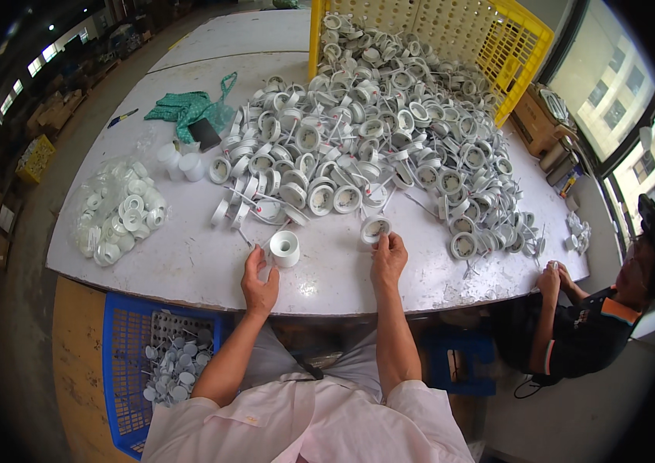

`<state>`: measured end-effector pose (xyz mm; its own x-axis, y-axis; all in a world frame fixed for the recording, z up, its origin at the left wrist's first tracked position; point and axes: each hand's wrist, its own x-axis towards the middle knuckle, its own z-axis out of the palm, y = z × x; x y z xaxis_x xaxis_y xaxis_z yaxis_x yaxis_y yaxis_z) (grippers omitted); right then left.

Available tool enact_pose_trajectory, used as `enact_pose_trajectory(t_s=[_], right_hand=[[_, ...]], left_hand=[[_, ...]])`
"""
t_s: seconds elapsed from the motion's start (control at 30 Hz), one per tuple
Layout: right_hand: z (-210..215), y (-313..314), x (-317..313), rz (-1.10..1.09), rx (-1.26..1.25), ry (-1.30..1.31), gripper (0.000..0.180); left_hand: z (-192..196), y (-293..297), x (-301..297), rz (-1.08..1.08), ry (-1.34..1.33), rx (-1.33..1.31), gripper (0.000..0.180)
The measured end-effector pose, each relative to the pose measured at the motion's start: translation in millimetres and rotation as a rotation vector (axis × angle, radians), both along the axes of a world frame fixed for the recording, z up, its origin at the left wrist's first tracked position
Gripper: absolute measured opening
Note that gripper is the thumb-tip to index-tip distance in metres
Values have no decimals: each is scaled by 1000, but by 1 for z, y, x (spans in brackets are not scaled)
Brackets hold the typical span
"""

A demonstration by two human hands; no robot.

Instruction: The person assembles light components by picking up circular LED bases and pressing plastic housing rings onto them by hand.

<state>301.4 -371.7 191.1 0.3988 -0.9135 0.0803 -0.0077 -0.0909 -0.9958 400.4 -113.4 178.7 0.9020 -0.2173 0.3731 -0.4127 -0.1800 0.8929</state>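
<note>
On the white table, my left hand [259, 284] is beside a white cylinder with a round hole in its top [285, 248]. Its thumb and fingers are apart, with nothing seen between them. My right hand [389, 261] pinches a round white housing [374, 228] by its near edge; its greyish inner face is turned up. Beyond both hands spreads a large heap of similar round white housings [320, 170], many with thin white leads and some with red tips. Several of them lie just past my fingertips.
A yellow crate [524, 46] lies tipped behind the heap. To the left are a clear bag of white rings [123, 212], white cups [191, 166], a green cloth [185, 112] and a pen [122, 117]. A blue basket [115, 370] stands below. Another person [590, 332] works at right.
</note>
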Motion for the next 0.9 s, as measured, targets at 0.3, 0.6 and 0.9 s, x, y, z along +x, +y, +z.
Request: enact_pose_trajectory(t_s=[0.3, 0.6, 0.9], right_hand=[[17, 8, -42, 29, 280, -155, 19], [31, 39, -114, 47, 258, -217, 14], [45, 109, -145, 341, 285, -95, 16]], left_hand=[[7, 10, -21, -59, -94, 16, 36], [97, -39, -95, -701, -193, 97, 60], [72, -38, -111, -884, -123, 208, 72]])
